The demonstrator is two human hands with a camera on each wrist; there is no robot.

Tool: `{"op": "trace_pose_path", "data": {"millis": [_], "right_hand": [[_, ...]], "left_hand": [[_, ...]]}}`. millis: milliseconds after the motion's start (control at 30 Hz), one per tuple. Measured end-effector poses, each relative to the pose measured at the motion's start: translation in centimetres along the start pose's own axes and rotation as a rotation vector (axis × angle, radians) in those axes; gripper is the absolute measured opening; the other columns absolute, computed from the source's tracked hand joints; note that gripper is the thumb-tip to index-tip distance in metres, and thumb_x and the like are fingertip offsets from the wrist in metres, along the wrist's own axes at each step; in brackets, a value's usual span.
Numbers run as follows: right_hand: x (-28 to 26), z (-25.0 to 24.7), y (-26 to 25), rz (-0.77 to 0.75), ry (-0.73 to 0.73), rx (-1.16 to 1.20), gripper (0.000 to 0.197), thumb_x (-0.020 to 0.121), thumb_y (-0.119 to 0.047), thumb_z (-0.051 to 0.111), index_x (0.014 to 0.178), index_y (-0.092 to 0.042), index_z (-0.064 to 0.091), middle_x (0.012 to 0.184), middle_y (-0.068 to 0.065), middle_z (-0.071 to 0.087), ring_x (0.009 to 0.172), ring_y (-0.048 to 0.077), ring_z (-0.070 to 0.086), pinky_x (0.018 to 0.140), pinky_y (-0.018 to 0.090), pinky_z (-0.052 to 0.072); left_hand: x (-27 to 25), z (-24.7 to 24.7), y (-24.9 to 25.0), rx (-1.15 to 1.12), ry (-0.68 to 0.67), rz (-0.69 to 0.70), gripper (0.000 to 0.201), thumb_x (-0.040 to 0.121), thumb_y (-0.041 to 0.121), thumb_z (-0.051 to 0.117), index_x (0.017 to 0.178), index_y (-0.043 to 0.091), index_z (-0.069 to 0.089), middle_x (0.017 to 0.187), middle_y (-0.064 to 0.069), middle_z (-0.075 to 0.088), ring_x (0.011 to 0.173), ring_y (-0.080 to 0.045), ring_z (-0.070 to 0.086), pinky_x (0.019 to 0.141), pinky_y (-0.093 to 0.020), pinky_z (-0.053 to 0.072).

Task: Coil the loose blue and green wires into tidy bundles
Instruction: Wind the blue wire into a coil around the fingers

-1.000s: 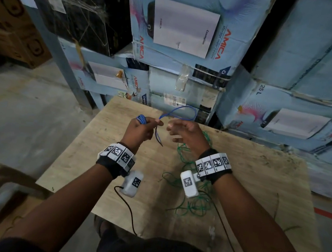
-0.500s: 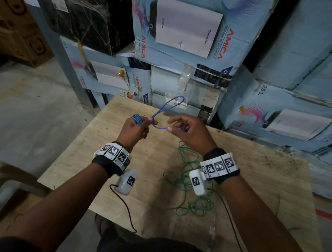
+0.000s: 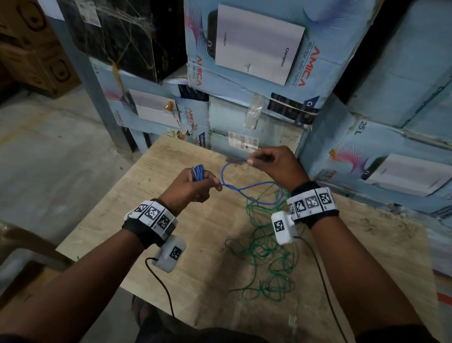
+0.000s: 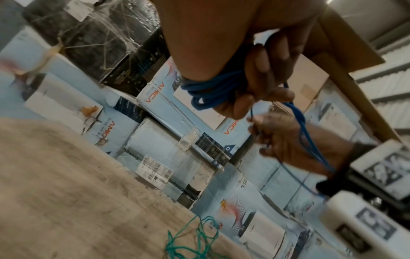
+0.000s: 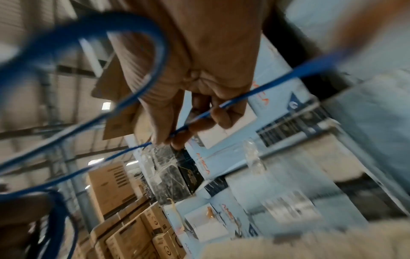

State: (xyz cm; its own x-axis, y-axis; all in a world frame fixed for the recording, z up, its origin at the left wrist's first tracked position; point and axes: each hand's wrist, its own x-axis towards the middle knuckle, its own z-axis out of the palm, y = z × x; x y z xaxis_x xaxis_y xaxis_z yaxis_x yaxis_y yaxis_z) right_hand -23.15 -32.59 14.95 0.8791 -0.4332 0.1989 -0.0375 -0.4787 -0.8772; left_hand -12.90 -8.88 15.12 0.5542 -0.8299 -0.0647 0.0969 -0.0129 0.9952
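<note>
My left hand (image 3: 195, 186) grips a small coil of blue wire (image 3: 199, 172) above the wooden table (image 3: 160, 220); the coil (image 4: 210, 89) is wrapped round its fingers in the left wrist view. A loose length of blue wire (image 3: 253, 193) loops from that hand to my right hand (image 3: 270, 163), which pinches the strand (image 5: 199, 117) between thumb and fingers, raised over the table's far edge. The green wire (image 3: 266, 257) lies in a loose tangle on the table under my right wrist; part of the green wire (image 4: 195, 236) shows in the left wrist view.
Stacked light-blue cartons (image 3: 257, 51) stand right behind the table. A black wrapped box (image 3: 118, 19) sits on a shelf at the left, with brown cartons (image 3: 25, 52) beyond. Concrete floor (image 3: 29, 159) lies to the left. Thin black cables (image 3: 162, 289) hang from the wrist cameras.
My right hand has moved right and away from the left, drawing the blue loop out wider. The left hand still holds the coil in about the same place.
</note>
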Motion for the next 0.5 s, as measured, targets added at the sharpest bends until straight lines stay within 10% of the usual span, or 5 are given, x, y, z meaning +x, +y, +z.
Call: {"op": "trace_pose_path", "data": {"millis": [167,367,500], "right_hand": [[-2.0,0.7,3.9,0.125,-0.183,-0.112,0.008,0.081,-0.019,0.081,0.081,-0.013,0.077,0.075,0.008,0.073,0.066,-0.005,0.058,0.069,0.02,0.047],[-5.2,1.8,4.7,0.154,-0.555,-0.374,0.012,0.086,-0.017,0.076,0.078,-0.008,0.077,0.061,-0.013,0.065,0.057,-0.005,0.057,0.06,0.013,0.04],[-5.9,0.3,3.7,0.171,-0.584,-0.18,0.014,0.092,-0.022,0.072,0.09,-0.009,0.076,0.078,-0.001,0.073,0.072,0.006,0.066,0.068,0.02,0.049]], "left_hand": [[-0.4,-0.4,-0.1,-0.077,0.128,0.034,0.032,0.067,0.029,0.076,0.077,0.0,0.066,0.044,0.002,0.034,0.039,-0.012,0.028,0.05,-0.028,0.022],[0.6,-0.5,0.0,-0.101,0.413,0.036,0.019,0.082,0.012,0.074,0.085,-0.003,0.062,0.042,0.006,0.04,0.039,-0.013,0.033,0.05,-0.026,0.031],[1.6,-2.5,-0.3,0.036,0.589,0.02,0.024,0.081,0.014,0.079,0.067,0.01,0.06,0.048,0.002,0.049,0.046,-0.018,0.043,0.047,-0.02,0.038]]}}
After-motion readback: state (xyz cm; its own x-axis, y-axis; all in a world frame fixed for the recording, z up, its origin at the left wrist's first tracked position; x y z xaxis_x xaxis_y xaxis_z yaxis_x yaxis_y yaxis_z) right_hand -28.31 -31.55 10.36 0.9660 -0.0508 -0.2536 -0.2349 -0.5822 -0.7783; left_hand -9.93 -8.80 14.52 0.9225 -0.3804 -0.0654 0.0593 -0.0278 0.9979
